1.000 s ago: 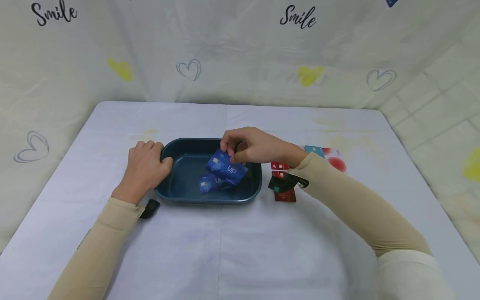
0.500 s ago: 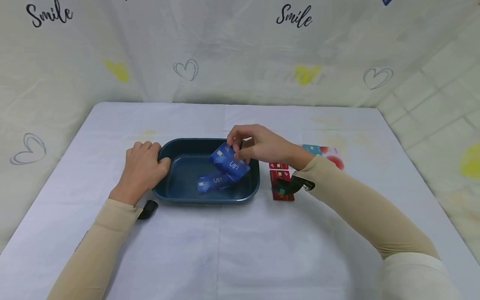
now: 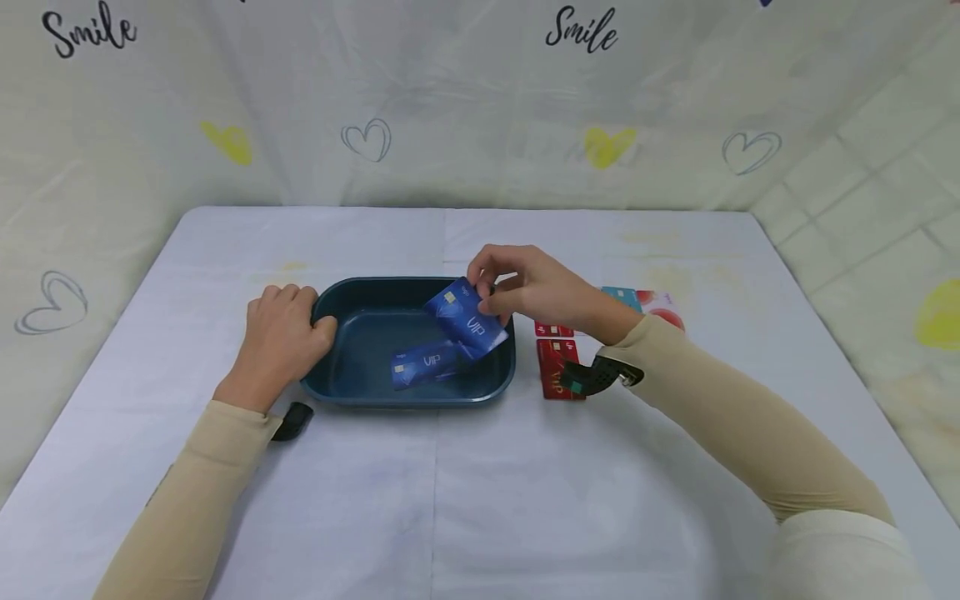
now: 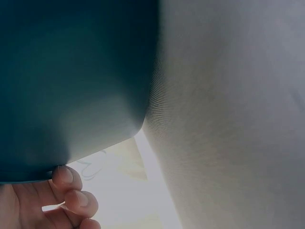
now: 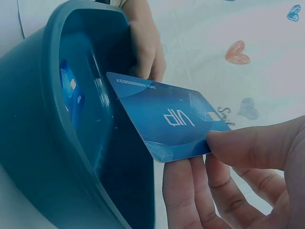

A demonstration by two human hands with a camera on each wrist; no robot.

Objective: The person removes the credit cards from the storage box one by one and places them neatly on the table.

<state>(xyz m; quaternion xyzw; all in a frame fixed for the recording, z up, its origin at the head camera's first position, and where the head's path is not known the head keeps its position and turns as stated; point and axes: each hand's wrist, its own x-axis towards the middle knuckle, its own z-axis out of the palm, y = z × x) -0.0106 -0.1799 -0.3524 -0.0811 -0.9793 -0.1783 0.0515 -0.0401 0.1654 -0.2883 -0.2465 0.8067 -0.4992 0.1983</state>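
A dark teal tray [image 3: 352, 333] with rounded corners sits on the table, its left rim gripped by my left hand [image 3: 281, 337]. In the left wrist view, the fingertips [image 4: 66, 177] curl under the rim. Between thumb and fingers my right hand [image 3: 525, 287] pinches a blue VIP card [image 3: 467, 317] by its edge, above the tray's right half. The right wrist view shows this card [image 5: 176, 117] tilted, face up, clear of the tray floor. Another blue VIP card [image 3: 420, 365] lies inside the tray, partly covered by the held one in the head view.
Right of the tray, red cards [image 3: 557, 367] lie on the white tablecloth [image 3: 435, 500], partly hidden by the right wrist's black strap [image 3: 600, 375]. Behind the right forearm are a teal card [image 3: 622, 297] and a white card with red circles [image 3: 663, 308]. A printed backdrop [image 3: 480, 100] hangs behind.
My right hand has moved slightly right and up with the pinched card, which has turned a little clockwise. The left hand keeps its grip on the tray rim.
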